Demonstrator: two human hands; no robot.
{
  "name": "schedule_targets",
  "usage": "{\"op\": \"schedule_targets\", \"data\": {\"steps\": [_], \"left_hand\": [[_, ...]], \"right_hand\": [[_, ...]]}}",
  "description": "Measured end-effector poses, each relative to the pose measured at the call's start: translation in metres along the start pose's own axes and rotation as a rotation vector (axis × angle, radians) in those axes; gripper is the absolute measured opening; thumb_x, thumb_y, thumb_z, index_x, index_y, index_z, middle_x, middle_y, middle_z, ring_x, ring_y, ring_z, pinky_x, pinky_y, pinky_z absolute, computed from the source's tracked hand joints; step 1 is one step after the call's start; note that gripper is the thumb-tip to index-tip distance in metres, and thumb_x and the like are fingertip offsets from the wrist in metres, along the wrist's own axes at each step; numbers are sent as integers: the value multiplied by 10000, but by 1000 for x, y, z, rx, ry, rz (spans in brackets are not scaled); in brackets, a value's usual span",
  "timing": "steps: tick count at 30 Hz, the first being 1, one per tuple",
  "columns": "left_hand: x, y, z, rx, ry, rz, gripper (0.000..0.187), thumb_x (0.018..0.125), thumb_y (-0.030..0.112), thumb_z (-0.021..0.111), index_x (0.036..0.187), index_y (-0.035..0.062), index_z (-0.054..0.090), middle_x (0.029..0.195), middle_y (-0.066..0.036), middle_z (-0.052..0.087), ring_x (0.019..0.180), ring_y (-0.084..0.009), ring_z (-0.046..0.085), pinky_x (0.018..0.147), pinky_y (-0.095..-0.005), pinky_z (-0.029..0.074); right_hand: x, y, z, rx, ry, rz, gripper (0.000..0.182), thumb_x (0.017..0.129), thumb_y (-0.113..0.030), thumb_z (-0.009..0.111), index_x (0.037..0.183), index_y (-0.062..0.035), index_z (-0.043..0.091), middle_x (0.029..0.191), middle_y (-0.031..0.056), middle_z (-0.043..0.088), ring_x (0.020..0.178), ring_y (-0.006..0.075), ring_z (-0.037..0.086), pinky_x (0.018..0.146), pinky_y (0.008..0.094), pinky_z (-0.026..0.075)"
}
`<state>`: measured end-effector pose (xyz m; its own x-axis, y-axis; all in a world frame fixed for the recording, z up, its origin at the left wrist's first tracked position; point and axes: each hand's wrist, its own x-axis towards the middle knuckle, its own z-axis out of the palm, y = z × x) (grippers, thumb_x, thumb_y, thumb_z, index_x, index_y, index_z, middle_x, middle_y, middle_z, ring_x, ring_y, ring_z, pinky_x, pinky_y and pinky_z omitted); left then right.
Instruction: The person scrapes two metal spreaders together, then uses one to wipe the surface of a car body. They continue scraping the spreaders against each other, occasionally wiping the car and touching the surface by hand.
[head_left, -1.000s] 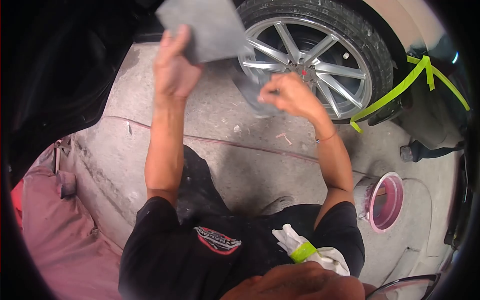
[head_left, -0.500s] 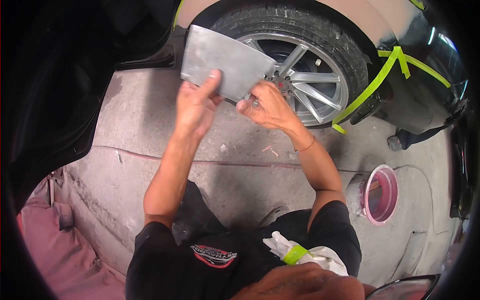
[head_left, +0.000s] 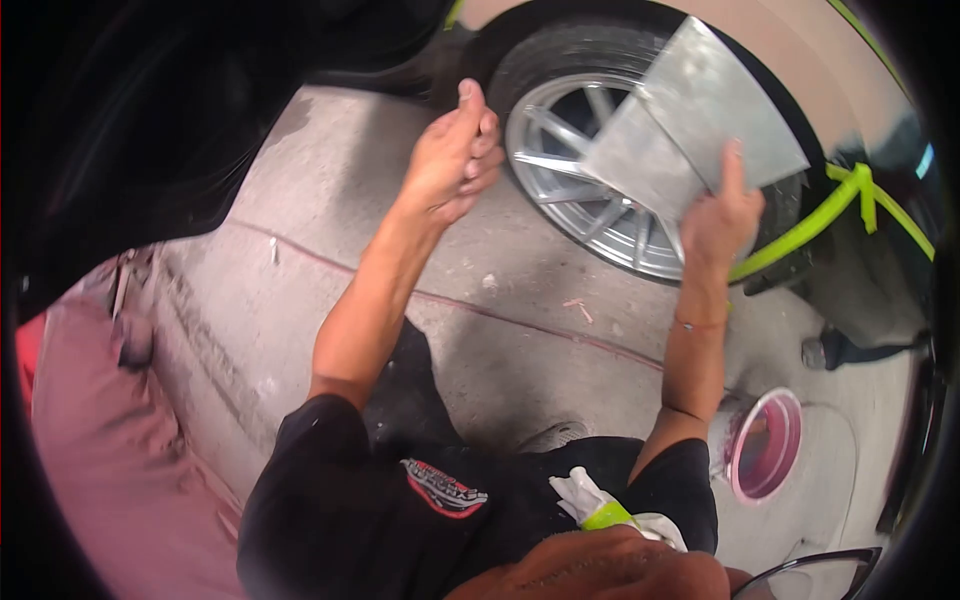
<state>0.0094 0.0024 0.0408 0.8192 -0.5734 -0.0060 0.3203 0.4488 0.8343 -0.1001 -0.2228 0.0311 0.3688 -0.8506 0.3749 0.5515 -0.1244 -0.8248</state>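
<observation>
Two thin grey metal plates, overlapping in a fan, are in my right hand. That hand is closed at their lower edge, thumb lying along the face, and the plates cover part of the wheel behind. My left hand is raised to the left of the wheel, apart from the plates. Its thumb points up, the fingers are loosely curved, and nothing shows in it. Behind the plates stands a car wheel with silver spokes and a black tyre.
Yellow-green tape runs over the car body at the right. A pink-stained rim-shaped ring lies on the concrete floor, which a thin hose crosses. A dark car panel fills the upper left. Pinkish sheeting lies lower left.
My left hand has let go of the plates and moved away from them. My right hand has carried them up and to the right, turning them; a second plate now shows. The view has shifted.
</observation>
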Motion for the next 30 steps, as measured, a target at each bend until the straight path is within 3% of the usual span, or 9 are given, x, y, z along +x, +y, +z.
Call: {"op": "schedule_targets", "data": {"steps": [2, 4, 11, 14, 17, 23, 27, 29, 30], "left_hand": [[-1, 4, 1, -53, -1, -41, 593, 958, 629, 357, 606, 153, 334, 537, 64, 271, 367, -30, 190, 310, -176, 163], [2, 3, -14, -203, -214, -41, 639, 954, 674, 271, 602, 144, 330, 535, 52, 272, 374, -58, 206, 323, -206, 159], [3, 9, -17, -370, -309, -66, 688, 919, 747, 266, 665, 124, 415, 585, 16, 321, 514, -115, 313, 470, -267, 272], [1, 10, -7, -340, -291, -31, 580, 945, 646, 399, 771, 104, 512, 620, 2, 378, 603, -145, 368, 618, -301, 350], [4, 6, -11, -350, -409, -10, 304, 918, 375, 533, 891, 76, 579, 684, -20, 461, 702, -186, 432, 781, -336, 367], [4, -2, -5, -323, -311, -37, 240, 923, 307, 518, 920, 75, 583, 737, -32, 493, 738, -185, 436, 777, -329, 372], [11, -3, -18, -321, -463, -106, 292, 942, 338, 507, 972, 62, 598, 760, -40, 512, 763, -176, 457, 765, -319, 386], [5, -2, -14, 109, -391, -110, 383, 972, 384, 494, 1086, 33, 601, 820, -44, 554, 845, -165, 515, 830, -335, 431], [-1, -5, -6, 105, -394, -114, 383, 972, 384, 494, 1086, 33, 601, 820, -44, 554, 845, -165, 515, 830, -335, 431]], "right_hand": [[-3, -8, 3, 98, -54, -54, 295, 916, -183, 660, 1034, 88, 670, 1015, 99, 674, 853, 129, 604, 782, 266, 466], [-9, -16, 5, 76, -96, -76, 280, 918, -179, 657, 1011, 85, 678, 984, 87, 676, 843, 119, 595, 772, 256, 458], [-21, -24, 5, 3, -231, -238, 219, 932, -151, 637, 942, 61, 694, 881, 24, 656, 790, 74, 544, 733, 211, 415], [-20, -20, 2, 4, -228, -243, 187, 938, -128, 626, 947, 46, 695, 882, 20, 654, 794, 71, 544, 733, 217, 418], [-22, -20, 4, 10, -227, -233, 173, 943, -120, 623, 971, 36, 693, 889, 19, 654, 798, 73, 547, 732, 220, 421], [-27, -11, 18, 5, -226, -77, 273, 981, -212, 586, 1032, 43, 667, 1001, 38, 650, 896, 69, 543, 804, 231, 423], [-29, -4, 19, -83, -314, -70, 322, 997, -258, 563, 1037, 48, 658, 1021, 41, 643, 925, 66, 535, 824, 229, 414], [-30, -4, 22, 62, -300, 13, 344, 999, -281, 562, 1047, 47, 654, 1007, 30, 641, 911, 69, 532, 812, 225, 413], [-30, -3, 21, 56, -297, 13, 344, 999, -281, 562, 1047, 47, 654, 1007, 30, 641, 911, 69, 532, 812, 225, 413]]}}
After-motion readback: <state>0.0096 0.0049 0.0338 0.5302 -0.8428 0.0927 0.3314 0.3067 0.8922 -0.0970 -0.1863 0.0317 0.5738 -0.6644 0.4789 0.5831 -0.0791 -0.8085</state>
